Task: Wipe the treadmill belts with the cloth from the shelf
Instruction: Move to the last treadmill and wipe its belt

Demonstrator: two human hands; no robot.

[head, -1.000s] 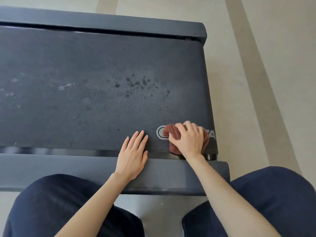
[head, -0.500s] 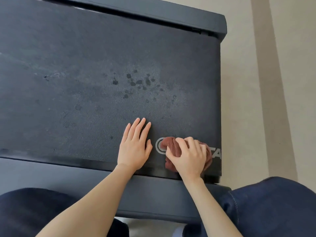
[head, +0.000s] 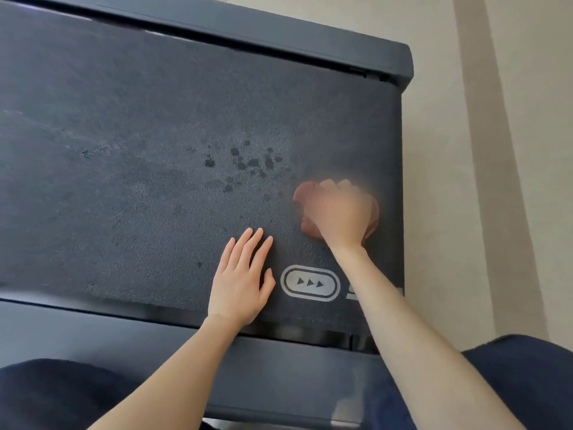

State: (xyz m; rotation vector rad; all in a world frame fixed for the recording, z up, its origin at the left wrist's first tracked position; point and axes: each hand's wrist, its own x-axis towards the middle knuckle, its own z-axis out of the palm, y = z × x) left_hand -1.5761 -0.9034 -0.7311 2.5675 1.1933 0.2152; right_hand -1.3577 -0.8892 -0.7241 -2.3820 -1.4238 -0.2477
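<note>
cloth: a reddish-brown cloth point(head: 301, 195) is wadded into a ball and pressed onto the treadmill belt point(head: 124, 169) near its right end, just right of the dark spots point(head: 248, 162) and above the arrow logo point(head: 310, 283).
right hand: the right hand point(head: 339, 212) is laid over the wad with fingers curled round it. It's motion-blurred, so finger detail can't be made out, but a grip on the cloth is what's shown.
left hand: the left hand point(head: 240, 283) is spread flat on the belt, fingers straight, nothing held, just left of the logo. Probably used as a brace.
hands together?: nope, kept apart, with a strip of bare belt seen between them.
belt: dark and grainy. Pale dusty streaks are seen toward the left, and the spots are not yet rubbed out.
cloth handling: soft, light, floppy, nothing fragile. It's best taken as a wad under the palm so pressure gets spread. A loose corner could get dragged under on that rough texture.
belt handling: drag is to be expected, and the belt might get shifted on its rollers if shoved lengthwise.
progress: early-to-middle is guessed. Only 1 belt is in view and most of it looks unwiped.
around: the side rail point(head: 124, 346) is at the near edge, pale floor point(head: 465, 181) off to the right.
</note>
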